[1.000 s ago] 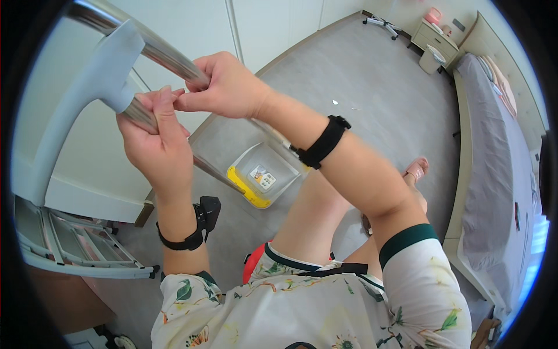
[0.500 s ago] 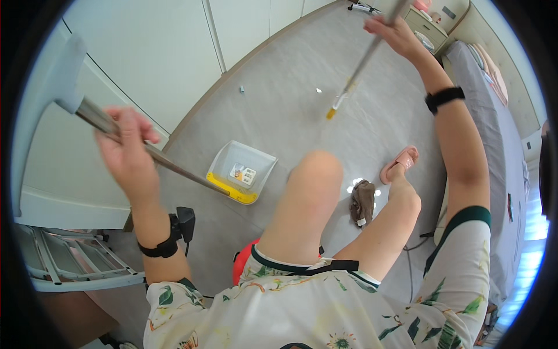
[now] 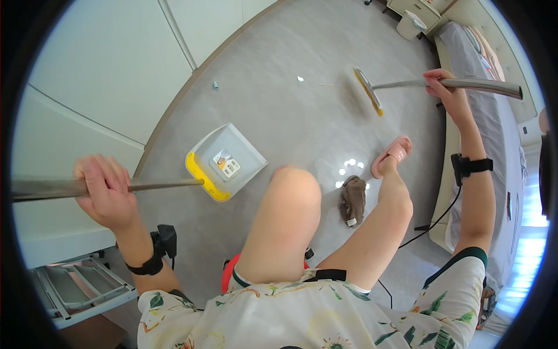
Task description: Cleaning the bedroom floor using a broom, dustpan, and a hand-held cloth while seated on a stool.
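Note:
My left hand (image 3: 106, 189) is closed round the metal handle of a dustpan (image 3: 247, 152). The pan is pale grey with a yellow lip and a printed label inside, and it rests on the floor at left of centre. At the right, my right hand (image 3: 446, 93) grips the metal handle of a broom (image 3: 368, 92), whose narrow head has yellow bristles. The broom head is apart from the dustpan, far right of it. Between them on the floor lie a small blue piece (image 3: 215, 85), a white scrap (image 3: 300, 79) and a thin pale strip (image 3: 326, 84).
A crumpled brown cloth (image 3: 352, 200) lies beside my leg, near my foot in a pink slipper (image 3: 390, 156). White cabinet doors (image 3: 104, 64) line the left. A bed (image 3: 488, 151) runs along the right, with a white bin (image 3: 410, 26) beyond it. A folding ladder (image 3: 81, 285) is at lower left.
My right hand has moved right and nearer, and the broom has swung so its head lies farther right. My left hand has come lower, with the dustpan turned and shifted slightly left.

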Tool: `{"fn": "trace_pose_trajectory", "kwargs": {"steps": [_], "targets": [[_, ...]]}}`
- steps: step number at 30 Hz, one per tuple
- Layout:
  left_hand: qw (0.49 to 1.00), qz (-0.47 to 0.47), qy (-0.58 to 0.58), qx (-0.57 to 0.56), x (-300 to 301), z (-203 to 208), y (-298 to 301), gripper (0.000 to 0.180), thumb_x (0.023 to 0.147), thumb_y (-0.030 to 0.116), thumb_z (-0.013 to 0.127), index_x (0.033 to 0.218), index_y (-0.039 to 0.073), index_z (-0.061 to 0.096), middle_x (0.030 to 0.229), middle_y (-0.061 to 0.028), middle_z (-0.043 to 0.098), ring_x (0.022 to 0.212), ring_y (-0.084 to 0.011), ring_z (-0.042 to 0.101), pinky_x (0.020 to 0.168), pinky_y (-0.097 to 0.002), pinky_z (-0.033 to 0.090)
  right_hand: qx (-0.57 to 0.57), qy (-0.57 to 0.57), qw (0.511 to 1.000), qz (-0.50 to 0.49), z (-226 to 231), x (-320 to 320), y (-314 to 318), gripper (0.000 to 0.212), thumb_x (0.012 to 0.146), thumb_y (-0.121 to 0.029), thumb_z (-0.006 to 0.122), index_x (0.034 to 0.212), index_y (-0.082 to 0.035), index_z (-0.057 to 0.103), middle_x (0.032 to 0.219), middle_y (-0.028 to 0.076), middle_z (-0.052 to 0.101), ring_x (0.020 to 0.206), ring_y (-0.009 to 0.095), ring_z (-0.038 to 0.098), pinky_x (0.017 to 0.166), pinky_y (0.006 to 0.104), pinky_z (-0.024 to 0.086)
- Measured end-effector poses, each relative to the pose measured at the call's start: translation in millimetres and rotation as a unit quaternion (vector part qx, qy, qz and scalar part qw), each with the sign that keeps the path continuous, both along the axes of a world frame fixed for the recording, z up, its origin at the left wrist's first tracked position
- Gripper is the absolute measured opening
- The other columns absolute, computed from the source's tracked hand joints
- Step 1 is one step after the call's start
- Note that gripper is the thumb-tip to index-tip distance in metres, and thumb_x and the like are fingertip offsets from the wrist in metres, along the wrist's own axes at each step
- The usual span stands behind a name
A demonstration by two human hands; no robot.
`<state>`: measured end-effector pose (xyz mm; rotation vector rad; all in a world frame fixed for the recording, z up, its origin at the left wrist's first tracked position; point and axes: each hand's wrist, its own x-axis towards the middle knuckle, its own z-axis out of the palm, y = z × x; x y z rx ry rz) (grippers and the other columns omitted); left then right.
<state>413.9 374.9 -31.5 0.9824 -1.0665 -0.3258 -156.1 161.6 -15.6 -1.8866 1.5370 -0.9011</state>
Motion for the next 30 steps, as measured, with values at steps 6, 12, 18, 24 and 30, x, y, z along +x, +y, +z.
{"fn": "trace_pose_trajectory", "kwargs": {"steps": [6, 12, 18, 24, 30], "targets": [[0.999, -0.001, 0.035, 0.030, -43, -6, -79, 0.035, 0.100, 0.016, 0.041, 0.067, 0.010, 0.035, 0.051, 0.0015, 0.030, 0.040, -0.0069, 0.025, 0.039, -0.0231, 0.025, -0.049, 0.123, 0.991, -0.019, -82, -19, -86, 0.031, 0.091, -0.031, 0.060, 0.104, -0.004, 0.068, 0.078, 0.003, 0.061, 0.074, 0.010, 0.054, 0.068, 0.0269, 0.045], [0.997, -0.047, 0.028, 0.060, -61, -7, -118, 0.038, 0.098, 0.017, 0.047, 0.063, 0.012, 0.034, 0.050, 0.0034, 0.029, 0.040, -0.0065, 0.026, 0.040, -0.0244, 0.024, -0.064, -0.019, 0.989, -0.135, -162, 25, -122, 0.040, 0.090, -0.042, 0.059, 0.092, -0.004, 0.070, 0.072, 0.005, 0.059, 0.068, 0.013, 0.053, 0.064, 0.0284, 0.043], [0.997, 0.005, 0.045, 0.069, -51, -9, -156, 0.036, 0.095, 0.017, 0.055, 0.063, 0.013, 0.038, 0.050, 0.0045, 0.030, 0.041, -0.0059, 0.028, 0.040, -0.0243, 0.025, 0.083, -0.124, 0.989, -0.003, -131, 60, -26, 0.034, 0.093, -0.027, 0.059, 0.096, 0.006, 0.065, 0.086, 0.008, 0.065, 0.082, 0.016, 0.064, 0.076, 0.0272, 0.053], [0.996, 0.008, 0.031, 0.079, -54, -13, -153, 0.038, 0.094, 0.020, 0.057, 0.060, 0.013, 0.041, 0.049, 0.0051, 0.031, 0.040, -0.0059, 0.028, 0.039, -0.0249, 0.026, 0.129, -0.050, 0.982, 0.128, -43, 88, 95, 0.029, 0.096, -0.018, 0.053, 0.096, 0.010, 0.064, 0.100, 0.017, 0.069, 0.094, 0.024, 0.068, 0.082, 0.0307, 0.054], [0.996, 0.038, 0.041, 0.070, -42, -10, -129, 0.044, 0.092, 0.021, 0.058, 0.055, 0.013, 0.036, 0.043, 0.0036, 0.034, 0.036, -0.0062, 0.031, 0.037, -0.0238, 0.026, 0.060, -0.113, 0.988, 0.081, 9, 86, 105, 0.023, 0.095, -0.008, 0.050, 0.082, 0.009, 0.059, 0.082, 0.020, 0.069, 0.092, 0.031, 0.068, 0.082, 0.0345, 0.056]]}}
